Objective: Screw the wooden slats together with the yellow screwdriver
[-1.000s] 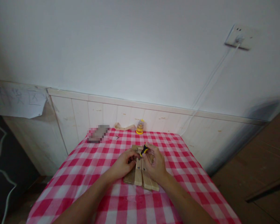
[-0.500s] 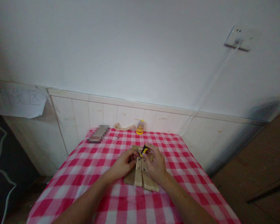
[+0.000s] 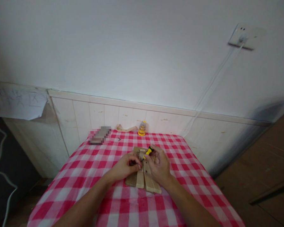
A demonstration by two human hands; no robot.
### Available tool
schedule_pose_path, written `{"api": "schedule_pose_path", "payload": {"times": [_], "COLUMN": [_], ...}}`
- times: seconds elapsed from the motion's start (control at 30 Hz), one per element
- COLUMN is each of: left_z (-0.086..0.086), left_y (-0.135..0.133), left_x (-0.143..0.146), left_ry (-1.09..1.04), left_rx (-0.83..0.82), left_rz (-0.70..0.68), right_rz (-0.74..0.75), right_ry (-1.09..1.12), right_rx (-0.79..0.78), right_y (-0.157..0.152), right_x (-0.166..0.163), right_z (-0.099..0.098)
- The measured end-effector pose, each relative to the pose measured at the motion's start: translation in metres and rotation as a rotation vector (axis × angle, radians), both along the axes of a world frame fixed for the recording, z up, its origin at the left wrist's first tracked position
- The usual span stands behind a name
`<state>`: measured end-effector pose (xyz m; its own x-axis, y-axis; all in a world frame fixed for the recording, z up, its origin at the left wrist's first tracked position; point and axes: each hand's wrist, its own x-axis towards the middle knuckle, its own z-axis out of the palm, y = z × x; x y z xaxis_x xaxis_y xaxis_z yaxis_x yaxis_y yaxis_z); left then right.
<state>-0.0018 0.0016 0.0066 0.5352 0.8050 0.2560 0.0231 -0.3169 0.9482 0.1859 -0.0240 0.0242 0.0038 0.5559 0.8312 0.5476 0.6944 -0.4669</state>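
Observation:
A small assembly of pale wooden slats (image 3: pixel 142 181) lies on the red-and-white checked tablecloth (image 3: pixel 90 170). My right hand (image 3: pixel 159 167) is closed round a yellow-and-black screwdriver (image 3: pixel 148 151), whose tip points down at the slats near their far end. My left hand (image 3: pixel 125 167) rests on the left side of the slats with its fingers pinched together beside the screwdriver's tip; what they pinch is too small to make out.
At the table's far edge, against the white panelled wall, stand a small yellow-capped container (image 3: pixel 142 128), a beige strap (image 3: pixel 126 128), a blurred grey object (image 3: pixel 99 135) and a small screw (image 3: pixel 119 138). A wall socket (image 3: pixel 245 36) has a white cable running down.
The screwdriver's handle has tilted slightly to the right and my left fingers have shifted closer to its tip. The slats stay in place.

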Motion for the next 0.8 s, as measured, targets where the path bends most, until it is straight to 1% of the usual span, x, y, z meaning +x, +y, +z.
{"api": "schedule_pose_path", "payload": {"times": [0.07,0.13,0.3,0.47,0.6,0.8], "left_z": [-0.001,-0.002,-0.003,0.001,0.004,0.001], "left_y": [0.0,0.001,0.002,0.001,-0.001,0.0], "left_x": [0.0,0.0,0.0,0.001,0.002,0.001], "left_ry": [0.011,0.017,0.023,0.008,0.015,0.028], "left_rx": [0.017,0.025,0.023,0.039,0.031,0.042], "left_rz": [-0.019,-0.033,-0.026,-0.047,-0.063,-0.06], "right_rz": [0.002,0.019,0.087,0.137,0.149,0.171], "right_ry": [0.072,0.097,-0.002,-0.04,-0.046,-0.125], "right_rx": [0.003,0.012,0.021,0.031,0.031,0.071], "right_y": [-0.003,-0.006,-0.013,-0.013,-0.014,-0.02], "right_x": [0.001,0.001,0.001,0.001,0.001,0.0], "right_z": [-0.001,-0.002,0.0,0.001,0.001,0.014]}}
